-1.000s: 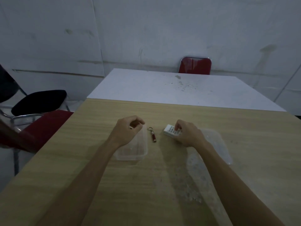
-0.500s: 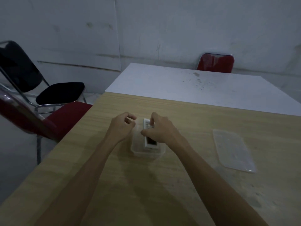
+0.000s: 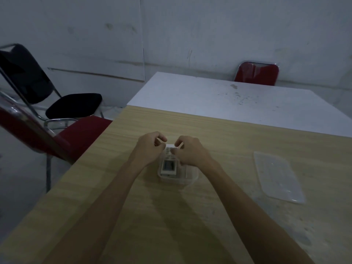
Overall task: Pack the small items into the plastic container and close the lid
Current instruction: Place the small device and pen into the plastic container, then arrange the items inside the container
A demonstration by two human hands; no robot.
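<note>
A clear plastic container [image 3: 189,180] stands on the wooden table [image 3: 190,216] in the middle of the view. A white remote [image 3: 169,165] with a small screen lies lengthwise in it, its far end raised at the rim. My right hand [image 3: 191,152] pinches that far end from the right. My left hand [image 3: 149,150] is curled, its fingertips pinched at the container's far left corner, touching the remote's end. The clear lid [image 3: 278,177] lies flat on the table to the right, apart from the container. A small keychain seen earlier is out of sight.
A white table [image 3: 228,100] adjoins the wooden one at the far side, with a red chair [image 3: 257,73] behind it. On the left, off the table's edge, stand a red chair [image 3: 80,132] and a black chair [image 3: 72,105].
My right hand carried the remote from the table into the container and now holds its far end. My left hand stayed at the container. The keychain is gone from view.
</note>
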